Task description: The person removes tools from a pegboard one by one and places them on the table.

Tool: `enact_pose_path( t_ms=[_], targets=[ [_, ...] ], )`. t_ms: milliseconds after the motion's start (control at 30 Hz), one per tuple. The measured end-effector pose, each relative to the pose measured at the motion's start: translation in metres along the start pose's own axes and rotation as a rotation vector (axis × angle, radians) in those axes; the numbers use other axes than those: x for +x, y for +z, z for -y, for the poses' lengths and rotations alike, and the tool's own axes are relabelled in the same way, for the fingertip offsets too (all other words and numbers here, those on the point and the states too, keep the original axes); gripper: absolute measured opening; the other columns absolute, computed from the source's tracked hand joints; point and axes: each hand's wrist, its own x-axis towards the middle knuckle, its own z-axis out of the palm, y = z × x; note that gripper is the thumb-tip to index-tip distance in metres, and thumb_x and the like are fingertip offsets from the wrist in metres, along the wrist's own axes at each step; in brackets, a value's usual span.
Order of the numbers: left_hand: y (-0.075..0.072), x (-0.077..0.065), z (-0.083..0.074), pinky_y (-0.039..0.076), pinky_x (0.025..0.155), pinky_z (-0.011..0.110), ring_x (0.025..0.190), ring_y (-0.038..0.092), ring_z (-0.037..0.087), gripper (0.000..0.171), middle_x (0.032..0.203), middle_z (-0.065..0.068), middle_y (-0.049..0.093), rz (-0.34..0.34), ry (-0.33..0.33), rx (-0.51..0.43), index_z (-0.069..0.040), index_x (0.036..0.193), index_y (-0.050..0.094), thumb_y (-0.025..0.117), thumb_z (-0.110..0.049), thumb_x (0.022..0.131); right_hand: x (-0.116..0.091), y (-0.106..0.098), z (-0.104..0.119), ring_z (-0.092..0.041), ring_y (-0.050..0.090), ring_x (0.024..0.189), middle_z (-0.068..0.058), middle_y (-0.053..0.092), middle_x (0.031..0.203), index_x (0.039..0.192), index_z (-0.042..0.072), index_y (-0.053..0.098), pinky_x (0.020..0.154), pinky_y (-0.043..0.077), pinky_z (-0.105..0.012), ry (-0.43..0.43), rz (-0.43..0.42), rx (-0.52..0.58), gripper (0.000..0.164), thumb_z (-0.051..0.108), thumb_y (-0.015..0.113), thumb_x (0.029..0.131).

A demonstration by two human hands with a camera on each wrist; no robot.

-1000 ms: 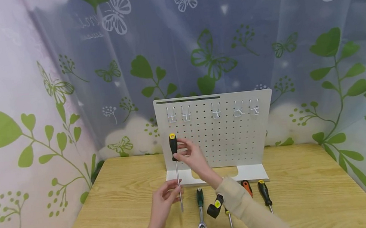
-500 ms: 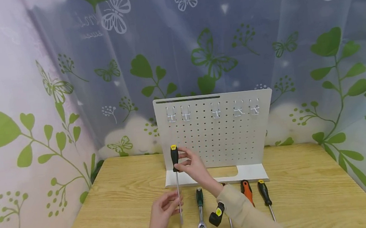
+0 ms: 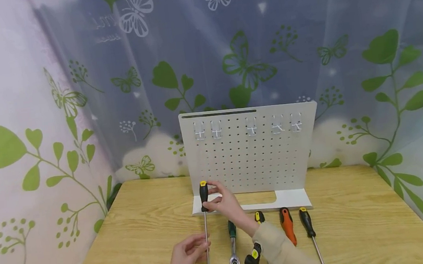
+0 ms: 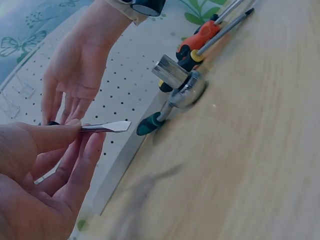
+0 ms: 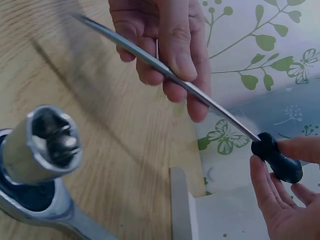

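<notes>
A flat-blade screwdriver [image 3: 204, 198] with a black handle and yellow end cap hangs nearly upright over the table, tip down. With thumb and fingertips my right hand [image 3: 226, 202] grips its handle, in front of the pegboard. Lower down, my left hand [image 3: 188, 255] pinches the steel shaft between thumb and fingers. The flat tip [image 4: 117, 127] pokes out past the left fingers in the left wrist view. In the right wrist view the shaft [image 5: 215, 105] runs slantwise between both hands. Just right of the left hand lies a green-handled ratchet wrench [image 3: 234, 261] with a socket.
A white pegboard [image 3: 254, 162] stands at the table's back, with several clear-backed hooks [image 3: 251, 127] along its top. Right of the ratchet lie a yellow-and-black screwdriver [image 3: 259, 217], partly behind the right sleeve, an orange-handled tool [image 3: 287, 226] and a black-and-yellow screwdriver [image 3: 306, 221].
Both hands have come down toward the table with the screwdriver, which stays nearly upright. The right arm now covers part of the ratchet's handle and uncovers the yellow-and-black screwdriver's handle.
</notes>
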Motion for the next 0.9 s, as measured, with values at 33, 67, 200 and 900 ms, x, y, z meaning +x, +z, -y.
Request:
enact_pose_path(
  t_ms=[33, 67, 200, 900],
  targets=[
    [-0.001, -0.001, 0.001, 0.064, 0.074, 0.032, 0.092, 0.072, 0.023, 0.037, 0.104, 0.016, 0.073, 0.004, -0.001, 0.017, 0.010, 0.125, 0.064, 0.072, -0.012, 0.095, -0.001, 0.001, -0.003, -0.023, 0.072, 0.085, -0.024, 0.058, 0.126, 0.150, 0.004, 0.041, 0.080, 0.063, -0.049, 0.001, 0.005, 0.003, 0.069, 0.002, 0.075, 0.090],
    [-0.002, -0.003, 0.003, 0.064, 0.073, 0.032, 0.091, 0.072, 0.022, 0.037, 0.103, 0.015, 0.073, 0.008, -0.002, 0.033, 0.009, 0.125, 0.064, 0.072, -0.011, 0.095, -0.001, 0.001, -0.005, -0.023, 0.073, 0.084, -0.024, 0.058, 0.126, 0.150, 0.004, 0.041, 0.080, 0.063, -0.050, 0.004, 0.012, 0.009, 0.070, 0.001, 0.075, 0.089],
    [-0.006, -0.009, 0.009, 0.064, 0.070, 0.032, 0.087, 0.071, 0.022, 0.037, 0.101, 0.017, 0.072, 0.024, 0.001, 0.059, 0.010, 0.125, 0.063, 0.072, -0.009, 0.094, -0.004, 0.005, -0.015, -0.026, 0.073, 0.083, -0.026, 0.057, 0.123, 0.150, 0.001, 0.040, 0.075, 0.064, -0.043, 0.011, 0.040, 0.040, 0.073, -0.003, 0.076, 0.087],
    [-0.013, -0.032, 0.026, 0.064, 0.066, 0.032, 0.083, 0.071, 0.020, 0.036, 0.098, 0.013, 0.070, 0.111, -0.007, 0.088, 0.017, 0.119, 0.060, 0.073, -0.001, 0.090, -0.016, 0.014, -0.035, -0.016, 0.067, 0.079, -0.020, 0.065, 0.113, 0.138, -0.005, 0.051, 0.063, 0.052, -0.021, 0.076, 0.114, -0.165, 0.068, -0.001, 0.084, 0.078]
  ],
)
